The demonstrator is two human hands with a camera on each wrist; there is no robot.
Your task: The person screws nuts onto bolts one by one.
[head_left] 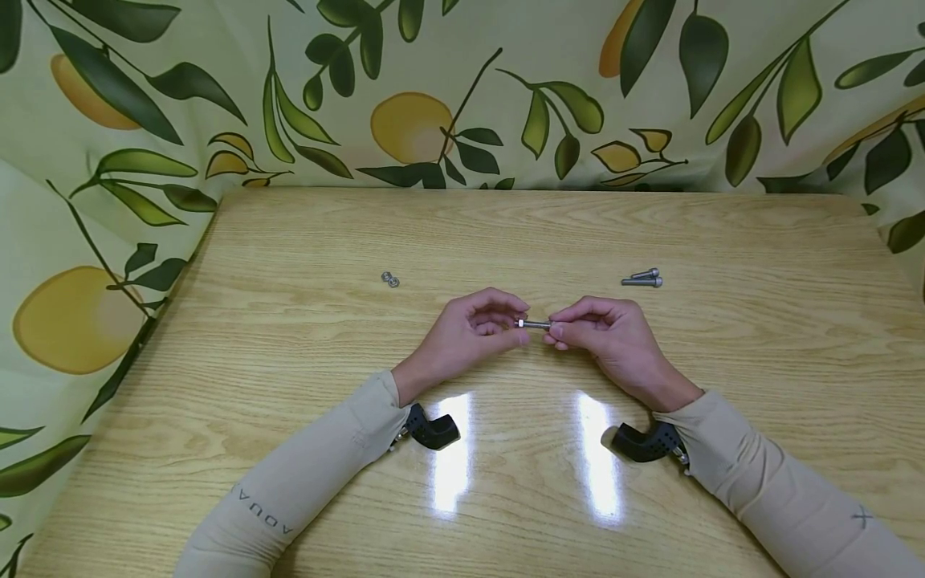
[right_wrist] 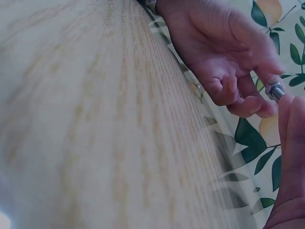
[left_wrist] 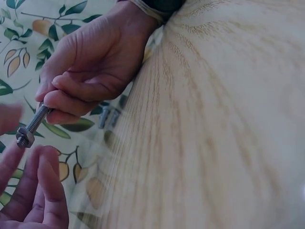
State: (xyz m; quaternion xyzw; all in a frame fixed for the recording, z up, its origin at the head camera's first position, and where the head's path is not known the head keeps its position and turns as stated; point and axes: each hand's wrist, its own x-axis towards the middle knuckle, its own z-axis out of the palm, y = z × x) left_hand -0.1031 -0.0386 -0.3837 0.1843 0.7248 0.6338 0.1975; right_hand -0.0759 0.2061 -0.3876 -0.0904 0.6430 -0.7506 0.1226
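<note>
My right hand pinches a metal bolt by its head end between thumb and fingers, its threaded shank pointing left above the table. A hex nut sits on the thread close to the bolt's tip, with a bit of thread sticking out beyond it. Around that end is my left hand, thumb and fingers spread apart. In the left wrist view its index fingertip lies right at the nut, while the thumb is blurred and stands off from it. The bolt's head is hidden in the right fingers.
Two loose nuts lie together on the wooden table, beyond the left hand. Two more bolts lie side by side beyond the right hand. A leaf-and-fruit patterned cloth hangs along the table's back and left edges.
</note>
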